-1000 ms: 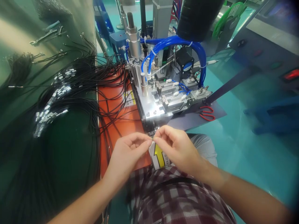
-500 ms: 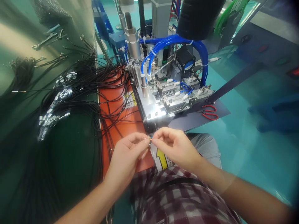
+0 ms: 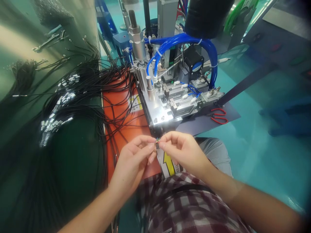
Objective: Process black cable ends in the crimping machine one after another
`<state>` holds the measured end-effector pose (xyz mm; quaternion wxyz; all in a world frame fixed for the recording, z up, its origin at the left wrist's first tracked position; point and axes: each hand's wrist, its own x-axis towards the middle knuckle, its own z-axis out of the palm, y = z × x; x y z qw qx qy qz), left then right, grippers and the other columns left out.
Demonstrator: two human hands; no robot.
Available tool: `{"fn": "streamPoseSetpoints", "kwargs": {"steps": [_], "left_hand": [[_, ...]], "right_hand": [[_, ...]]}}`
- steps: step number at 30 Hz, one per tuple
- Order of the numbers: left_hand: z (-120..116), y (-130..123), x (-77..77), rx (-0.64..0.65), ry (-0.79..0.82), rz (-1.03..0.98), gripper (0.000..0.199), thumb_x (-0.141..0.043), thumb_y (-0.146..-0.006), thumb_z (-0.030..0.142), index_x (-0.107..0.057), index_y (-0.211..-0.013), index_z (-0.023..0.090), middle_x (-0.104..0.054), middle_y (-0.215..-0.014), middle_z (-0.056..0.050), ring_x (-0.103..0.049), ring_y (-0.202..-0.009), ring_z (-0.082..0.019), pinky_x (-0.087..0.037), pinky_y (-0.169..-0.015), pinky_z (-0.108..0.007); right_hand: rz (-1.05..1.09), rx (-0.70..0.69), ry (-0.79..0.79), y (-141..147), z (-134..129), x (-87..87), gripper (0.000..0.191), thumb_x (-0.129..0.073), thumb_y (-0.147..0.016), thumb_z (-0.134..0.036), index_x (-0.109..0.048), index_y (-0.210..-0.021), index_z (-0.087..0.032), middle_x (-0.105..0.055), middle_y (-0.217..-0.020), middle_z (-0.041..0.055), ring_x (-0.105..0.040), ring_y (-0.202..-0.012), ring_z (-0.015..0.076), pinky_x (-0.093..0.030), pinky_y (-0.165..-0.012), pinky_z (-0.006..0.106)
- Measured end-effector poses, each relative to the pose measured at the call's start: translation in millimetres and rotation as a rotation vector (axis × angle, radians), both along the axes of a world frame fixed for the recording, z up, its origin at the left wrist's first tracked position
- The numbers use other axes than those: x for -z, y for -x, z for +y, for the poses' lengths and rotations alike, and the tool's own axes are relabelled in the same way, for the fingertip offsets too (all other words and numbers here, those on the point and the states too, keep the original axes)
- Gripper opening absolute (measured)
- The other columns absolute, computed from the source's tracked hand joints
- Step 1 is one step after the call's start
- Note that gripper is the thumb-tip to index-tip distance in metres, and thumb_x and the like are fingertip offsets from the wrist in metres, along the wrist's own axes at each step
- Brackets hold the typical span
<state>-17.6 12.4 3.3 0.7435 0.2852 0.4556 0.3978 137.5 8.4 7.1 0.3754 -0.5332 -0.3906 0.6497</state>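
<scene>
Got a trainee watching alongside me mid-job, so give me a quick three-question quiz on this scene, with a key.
1. Multiple choice: what colour are the handles of the hand tool beside the machine?
A) green
B) red
C) yellow

2. True or false: fine wire shows between the left hand and the right hand.

3. Fill in the blank: many thin ____ cables run across the orange surface. (Give the colour.)

Key: 1. B; 2. true; 3. black
</scene>
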Motion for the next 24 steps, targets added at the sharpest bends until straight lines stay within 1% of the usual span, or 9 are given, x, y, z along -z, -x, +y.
{"fn": "streamPoseSetpoints", "kwargs": {"steps": [2,4,10,12,14,16,18,20,24], "left_hand": [[-0.2,-0.2,-0.3,0.003,-0.011,0.007,0.011,-0.071,-0.078,0.020,-0.064,-0.085,0.015,-0.053,-0.058,0.004,-0.046,-0.054,-0.006,-0.036,-0.059,-0.017],[-0.4,-0.5,-1.1,0.009,-0.024,0.021,0.011,-0.072,-0.077,0.020,-0.065,-0.084,0.015,-0.053,-0.058,0.004,-0.045,-0.053,-0.005,-0.035,-0.058,-0.017],[-1.7,-0.8,-1.4,0.029,-0.050,0.109,0.015,-0.074,-0.075,0.022,-0.065,-0.084,0.015,-0.052,-0.056,0.004,-0.042,-0.050,-0.006,-0.031,-0.051,-0.017],[-2.0,-0.5,-0.9,0.045,-0.094,0.169,0.015,-0.073,-0.076,0.024,-0.066,-0.086,0.016,-0.052,-0.055,0.005,-0.043,-0.051,-0.006,-0.033,-0.051,-0.017],[-2.3,-0.7,-1.6,0.051,-0.161,0.261,0.014,-0.072,-0.078,0.026,-0.067,-0.087,0.017,-0.056,-0.058,0.004,-0.045,-0.052,-0.007,-0.035,-0.051,-0.017],[-3.0,-1.2,-3.5,0.036,-0.243,0.363,0.013,-0.072,-0.077,0.025,-0.067,-0.087,0.018,-0.062,-0.065,0.002,-0.050,-0.055,-0.008,-0.039,-0.054,-0.018],[-4.4,-1.4,-5.4,0.019,-0.337,0.455,0.012,-0.072,-0.077,0.023,-0.067,-0.087,0.019,-0.066,-0.073,0.000,-0.056,-0.062,-0.010,-0.043,-0.058,-0.019],[-6.7,-0.3,-5.8,0.024,-0.443,0.534,0.013,-0.070,-0.078,0.021,-0.067,-0.090,0.020,-0.068,-0.079,-0.001,-0.059,-0.068,-0.013,-0.046,-0.062,-0.021],[-12.4,5.8,-1.1,0.103,-0.691,0.730,0.019,-0.064,-0.082,0.018,-0.065,-0.100,0.023,-0.069,-0.087,-0.002,-0.063,-0.079,-0.016,-0.049,-0.070,-0.024]], "right_hand": [[0.050,-0.015,0.050,0.1,1.1,-2.5,0.012,-0.064,-0.079,-0.025,-0.061,-0.075,-0.014,-0.049,-0.049,-0.0084,-0.035,-0.038,0.0035,-0.029,-0.037,0.017],[0.087,-0.010,0.065,0.2,1.8,-2.8,0.014,-0.064,-0.079,-0.027,-0.060,-0.074,-0.014,-0.044,-0.044,-0.0100,-0.033,-0.037,0.0036,-0.027,-0.037,0.016],[0.043,0.012,0.012,1.6,0.0,1.1,0.017,-0.062,-0.081,-0.030,-0.057,-0.074,-0.015,-0.042,-0.042,-0.0104,-0.035,-0.037,0.0048,-0.031,-0.039,0.017],[-0.014,0.033,-0.038,2.3,-3.7,3.7,0.014,-0.061,-0.081,-0.028,-0.058,-0.075,-0.016,-0.044,-0.045,-0.0093,-0.038,-0.039,0.0054,-0.032,-0.039,0.017],[-0.102,0.077,-0.138,2.8,-9.0,7.1,0.011,-0.061,-0.082,-0.026,-0.059,-0.076,-0.017,-0.049,-0.053,-0.0068,-0.043,-0.044,0.0066,-0.035,-0.042,0.018],[-0.194,0.107,-0.258,2.3,-14.2,9.9,0.008,-0.060,-0.082,-0.023,-0.060,-0.077,-0.017,-0.054,-0.060,-0.0041,-0.048,-0.051,0.0081,-0.040,-0.048,0.020],[-0.253,0.104,-0.327,0.3,-16.7,9.7,0.007,-0.059,-0.083,-0.022,-0.061,-0.078,-0.018,-0.057,-0.064,-0.0026,-0.051,-0.055,0.0092,-0.043,-0.052,0.021],[-0.243,0.073,-0.307,-3.5,-15.2,5.6,0.007,-0.059,-0.083,-0.022,-0.061,-0.078,-0.017,-0.056,-0.063,-0.0030,-0.049,-0.053,0.0084,-0.042,-0.050,0.020],[-0.115,-0.094,-0.100,-14.8,-3.1,-9.2,0.010,-0.058,-0.082,-0.022,-0.060,-0.074,-0.016,-0.047,-0.053,-0.0067,-0.039,-0.041,0.0050,-0.033,-0.039,0.017]]}}
